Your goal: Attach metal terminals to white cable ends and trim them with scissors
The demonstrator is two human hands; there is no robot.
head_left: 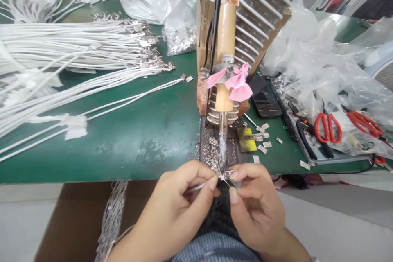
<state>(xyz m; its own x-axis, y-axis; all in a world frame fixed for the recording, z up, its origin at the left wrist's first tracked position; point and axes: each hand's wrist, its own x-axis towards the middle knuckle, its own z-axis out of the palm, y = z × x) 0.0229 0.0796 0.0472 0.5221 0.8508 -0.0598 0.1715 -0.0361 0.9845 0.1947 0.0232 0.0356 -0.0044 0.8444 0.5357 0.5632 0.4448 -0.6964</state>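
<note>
My left hand (181, 200) pinches the end of a thin white cable (196, 187) at the table's front edge. Facing it, my right hand (254, 204) pinches a small metal connector shell (227, 174) against that cable end. Both meet just under the tip (222, 151) of a soldering iron with a wooden handle (225, 53), which is fixed pointing down toward me. A pink ribbon (238, 82) is tied round the iron's holder. Solder crumbs lie on the dark plate (211, 139) beneath the tip.
White cables with metal plugs (92, 49) cover the left of the green table (147, 131). A phone (264, 98), red-handled scissors (328, 127), pliers and plastic bags (322, 61) lie right. Loose metal shells (267, 144) and a yellow sponge (245, 139) sit near the iron. A cardboard box (76, 221) stands below left.
</note>
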